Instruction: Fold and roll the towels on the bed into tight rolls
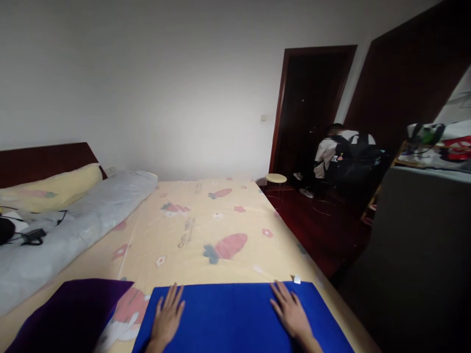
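Note:
A blue cloth [228,314] lies flat on the bed [206,206] at the bottom centre. On its left part rests my left hand [169,314], fingers stretched out, with fingertips near the far edge. My right hand [290,309] lies flat on the right part, fingers spread, also near the far edge. A small white tag [297,279] sticks out at the far edge beside my right hand. Left of the blue cloth lies a dark purple cloth [69,314]. Neither hand holds anything.
A rolled grey-white quilt [88,215], a yellow pillow [73,189] and a black cable with an adapter [34,236] are at the left. Beyond the bed's right edge stand a round stool [275,178], a seated person [324,154] and a dark cabinet [423,245].

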The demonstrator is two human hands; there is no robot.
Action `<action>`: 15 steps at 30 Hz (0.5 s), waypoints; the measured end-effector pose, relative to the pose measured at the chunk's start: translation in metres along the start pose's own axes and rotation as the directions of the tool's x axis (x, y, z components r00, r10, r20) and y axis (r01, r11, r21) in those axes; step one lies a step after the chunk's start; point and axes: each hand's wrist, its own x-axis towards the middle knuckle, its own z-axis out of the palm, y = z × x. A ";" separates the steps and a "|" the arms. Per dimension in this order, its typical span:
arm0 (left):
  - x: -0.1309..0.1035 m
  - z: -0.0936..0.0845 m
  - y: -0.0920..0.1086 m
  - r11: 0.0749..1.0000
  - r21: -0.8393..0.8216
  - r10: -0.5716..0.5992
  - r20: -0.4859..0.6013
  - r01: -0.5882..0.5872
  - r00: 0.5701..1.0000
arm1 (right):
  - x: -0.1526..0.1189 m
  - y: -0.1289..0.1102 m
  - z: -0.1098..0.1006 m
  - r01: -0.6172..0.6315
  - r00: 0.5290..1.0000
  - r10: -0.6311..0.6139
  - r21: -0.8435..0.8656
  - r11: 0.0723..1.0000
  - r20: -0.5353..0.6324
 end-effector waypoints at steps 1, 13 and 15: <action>0.003 -0.001 -0.023 0.998 0.029 -0.050 0.003 0.050 0.999 | 0.000 0.031 -0.002 -0.100 0.995 0.099 -0.043 0.994 -0.030; -0.010 0.003 0.004 0.989 0.113 0.115 -0.231 -0.090 0.966 | -0.013 0.007 -0.001 -0.300 0.913 0.246 -0.127 0.945 -0.325; -0.019 0.005 0.054 0.943 0.033 0.328 -0.261 -0.332 0.908 | -0.026 -0.047 0.015 -0.152 0.941 0.124 -0.068 0.986 -0.314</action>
